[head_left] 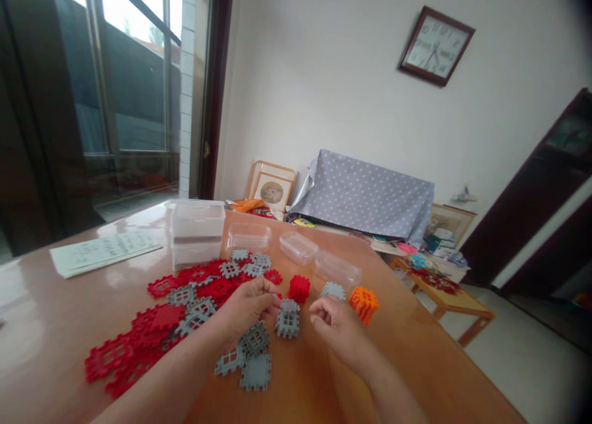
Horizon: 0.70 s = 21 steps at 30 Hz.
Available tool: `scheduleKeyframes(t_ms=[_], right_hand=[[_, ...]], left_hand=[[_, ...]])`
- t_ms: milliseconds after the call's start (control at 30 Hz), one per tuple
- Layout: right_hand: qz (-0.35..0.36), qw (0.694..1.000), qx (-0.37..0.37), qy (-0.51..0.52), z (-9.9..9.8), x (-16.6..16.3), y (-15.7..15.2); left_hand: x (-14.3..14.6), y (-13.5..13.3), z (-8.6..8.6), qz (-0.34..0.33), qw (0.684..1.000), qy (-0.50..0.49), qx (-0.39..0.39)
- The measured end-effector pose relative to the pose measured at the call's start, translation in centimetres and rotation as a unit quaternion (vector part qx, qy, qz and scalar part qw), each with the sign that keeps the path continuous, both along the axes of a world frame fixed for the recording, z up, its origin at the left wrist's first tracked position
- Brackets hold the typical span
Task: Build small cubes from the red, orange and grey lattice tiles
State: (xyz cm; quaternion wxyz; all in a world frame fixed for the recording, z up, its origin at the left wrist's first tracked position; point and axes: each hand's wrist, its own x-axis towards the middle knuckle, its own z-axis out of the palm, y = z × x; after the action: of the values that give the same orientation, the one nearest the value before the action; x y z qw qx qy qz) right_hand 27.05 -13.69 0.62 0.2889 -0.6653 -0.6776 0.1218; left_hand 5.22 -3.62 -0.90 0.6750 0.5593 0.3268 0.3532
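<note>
My left hand (252,303) hovers over the pile's right edge with thumb and forefinger pinched together; whatever they may hold is hidden. Just right of its fingertips stands a small grey stack of interlocking plastic squares (287,324). On the other side of that stack, my right hand (341,328) is curled closed, with nothing visible in it. A red block (300,288) of such squares sits behind, between the hands. Beyond my right hand are a light grey piece (333,290) and an orange stack (364,305). Loose grey squares (256,371) lie below my left hand.
Red notched squares (111,356) spread over the table's left side, mixed with grey ones. Behind them stand a clear lidded box (198,226) and shallow clear trays (298,247), (337,268). Paper sheets (104,252) lie at the far left.
</note>
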Motion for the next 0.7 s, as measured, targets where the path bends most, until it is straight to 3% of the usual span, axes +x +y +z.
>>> scheduleKeyframes(t_ms=[300, 700], right_hand=[[-0.001, 0.98, -0.04, -0.195, -1.2, -0.6, 2.4], [-0.004, 0.974, -0.022, -0.226, -2.5, -1.3, 3.3]], left_hand=[[-0.1, 0.6, -0.2, 0.031, 0.998, 0.039, 0.046], [-0.1, 1.5, -1.4, 0.047, 0.994, 0.043, 0.087]])
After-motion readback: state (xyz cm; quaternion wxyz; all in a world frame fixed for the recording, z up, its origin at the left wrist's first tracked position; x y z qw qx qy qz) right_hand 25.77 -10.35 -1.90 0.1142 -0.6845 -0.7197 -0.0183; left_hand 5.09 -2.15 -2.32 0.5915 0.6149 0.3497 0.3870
